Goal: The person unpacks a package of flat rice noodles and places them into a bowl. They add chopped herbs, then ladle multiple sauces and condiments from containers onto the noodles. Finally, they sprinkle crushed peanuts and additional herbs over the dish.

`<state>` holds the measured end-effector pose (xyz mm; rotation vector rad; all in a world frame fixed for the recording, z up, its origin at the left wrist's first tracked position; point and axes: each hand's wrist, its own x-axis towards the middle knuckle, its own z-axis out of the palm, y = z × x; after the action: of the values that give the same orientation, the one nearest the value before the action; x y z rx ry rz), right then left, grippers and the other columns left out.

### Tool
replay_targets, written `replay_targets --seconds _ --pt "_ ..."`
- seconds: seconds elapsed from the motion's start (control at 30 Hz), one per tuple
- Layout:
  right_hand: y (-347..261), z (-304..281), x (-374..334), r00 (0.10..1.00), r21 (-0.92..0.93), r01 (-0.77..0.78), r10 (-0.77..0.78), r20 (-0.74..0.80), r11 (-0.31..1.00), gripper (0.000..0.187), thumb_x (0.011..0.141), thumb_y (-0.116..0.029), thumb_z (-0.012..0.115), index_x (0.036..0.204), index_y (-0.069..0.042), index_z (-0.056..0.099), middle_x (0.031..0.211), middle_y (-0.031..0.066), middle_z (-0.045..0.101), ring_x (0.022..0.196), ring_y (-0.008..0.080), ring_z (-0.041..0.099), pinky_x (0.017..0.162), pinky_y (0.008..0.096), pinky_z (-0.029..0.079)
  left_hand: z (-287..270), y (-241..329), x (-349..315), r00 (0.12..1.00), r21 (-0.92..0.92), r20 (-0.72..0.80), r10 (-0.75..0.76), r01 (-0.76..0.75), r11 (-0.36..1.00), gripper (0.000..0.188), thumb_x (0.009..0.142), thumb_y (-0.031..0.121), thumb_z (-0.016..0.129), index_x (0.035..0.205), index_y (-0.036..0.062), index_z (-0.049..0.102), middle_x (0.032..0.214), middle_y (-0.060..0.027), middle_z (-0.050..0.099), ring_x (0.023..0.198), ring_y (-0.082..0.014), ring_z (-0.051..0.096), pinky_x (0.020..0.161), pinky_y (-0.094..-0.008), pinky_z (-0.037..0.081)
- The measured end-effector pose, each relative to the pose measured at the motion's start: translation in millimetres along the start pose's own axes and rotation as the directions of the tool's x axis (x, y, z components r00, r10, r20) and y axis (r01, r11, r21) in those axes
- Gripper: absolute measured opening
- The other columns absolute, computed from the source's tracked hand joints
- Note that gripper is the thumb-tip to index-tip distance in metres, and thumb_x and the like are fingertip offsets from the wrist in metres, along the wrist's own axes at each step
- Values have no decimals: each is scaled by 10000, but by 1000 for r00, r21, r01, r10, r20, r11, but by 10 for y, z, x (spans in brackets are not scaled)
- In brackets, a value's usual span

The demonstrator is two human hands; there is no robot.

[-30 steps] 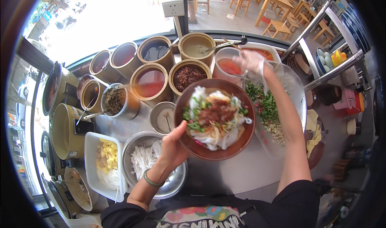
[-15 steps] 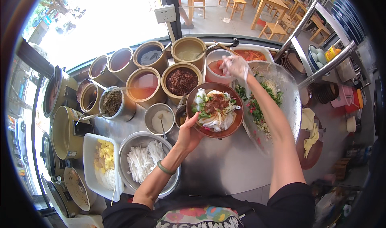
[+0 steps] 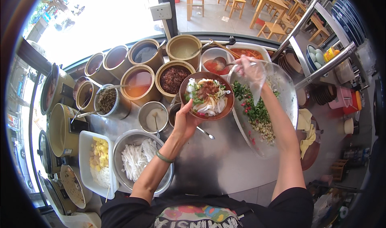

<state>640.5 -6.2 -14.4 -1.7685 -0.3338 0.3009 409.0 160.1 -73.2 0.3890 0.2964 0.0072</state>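
Note:
My left hand (image 3: 186, 122) grips the near left rim of a brown bowl (image 3: 227, 112), held tilted above the counter. Inside lie white noodles (image 3: 217, 105) topped with dark red-brown sauce, green herbs and pale shreds. My right hand (image 3: 250, 70), in a loose clear plastic glove, is closed on the handle of a metal spoon (image 3: 220, 62). The spoon's head is over a white tub (image 3: 215, 52) of red sauce; whether it touches the sauce I cannot tell. Below my right wrist is a large metal tray (image 3: 290, 103) with chopped green herbs, pink bits and pale pieces.
Several tan crocks of sauces, among them a crock (image 3: 138, 69) of orange liquid, line the back left. A steel bowl (image 3: 171, 175) of white strips and a white bin (image 3: 82, 155) of yellow cubes stand at left. A metal rack (image 3: 325, 63) rises at right.
My right hand has drawn back to the right and the spoon now shows over the red sauce tub. The bowl in my left hand has shifted slightly left and up.

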Motion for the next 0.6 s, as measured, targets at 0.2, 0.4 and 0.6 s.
replay_targets --seconds 0.2,0.4,0.6 --pt "-634 -440 -298 994 210 -57 76 -84 976 317 1007 -256 460 976 19 616 698 64 614 511 51 465 435 176 337 74 -16 204 999 -33 36 11 -10 999 419 984 260 478 1344 52 423 1332 -113 529 1214 -260 532 981 -439 477" --pt "-1009 -596 -754 999 144 30 -34 30 989 314 998 -280 485 960 6 608 694 70 603 513 48 456 426 175 308 199 -5 454 993 -58 110 40 -34 998 446 988 276 468 1361 39 407 1364 -138 500 1234 -285 512 1014 -469 441" --pt "-870 -631 -722 999 255 14 -6 -35 967 303 992 -283 498 961 -7 619 702 57 613 517 39 466 427 167 323 142 0 421 986 -100 143 80 -66 993 461 985 235 451 1367 -17 400 1387 -155 482 1256 -312 487 1069 -502 374"
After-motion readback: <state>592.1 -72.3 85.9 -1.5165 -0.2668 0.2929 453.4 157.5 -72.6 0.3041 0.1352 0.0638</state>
